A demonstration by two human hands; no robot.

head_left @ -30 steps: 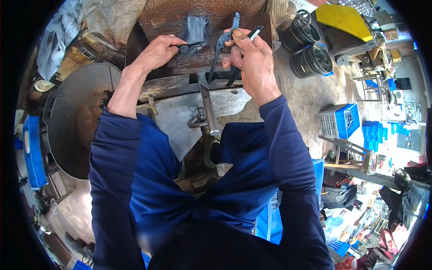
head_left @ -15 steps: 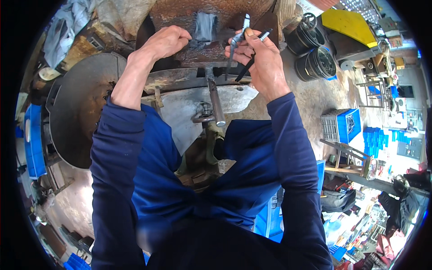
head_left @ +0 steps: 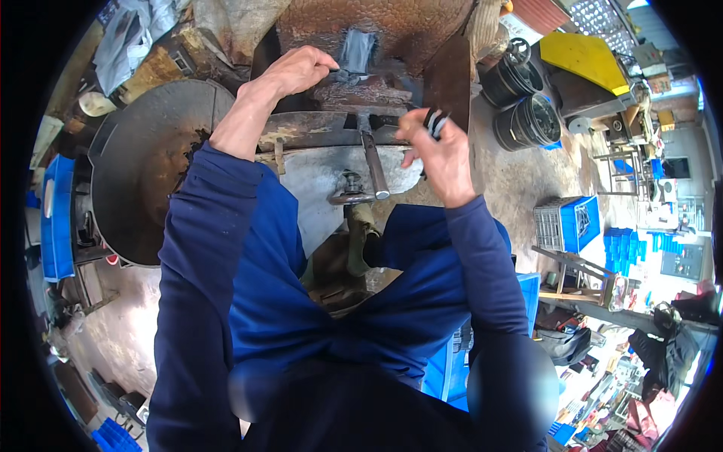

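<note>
My left hand [head_left: 295, 73] is closed in a pinch beside the wet grey band [head_left: 358, 51] in the rusty brown machine [head_left: 316, 30]; what its fingertips hold, if anything, is too small to make out. Nearer to me, on the right, my right hand [head_left: 443, 154] is curled around dark metal tool pieces [head_left: 434, 123] with bright ends. Fingers and motion blur hide most of them. A metal bar [head_left: 374, 167] juts toward me from the machine, between the hands. Below it a pale sheet [head_left: 305, 169] hangs over the front, next to a round metal knob [head_left: 352, 194].
A big dark round pan [head_left: 143, 173] stands left, by a blue tray [head_left: 58, 218]. Black buckets [head_left: 527, 120] and a yellow panel [head_left: 584, 60] are at the far right. A blue and grey crate [head_left: 566, 224] and a wooden stool [head_left: 572, 275] stand on the right floor.
My right hand has drawn back toward me, and the tool pieces, earlier spread out with toothed ends, are now mostly inside it. My left hand stays by the grey band; the view has shifted slightly.
</note>
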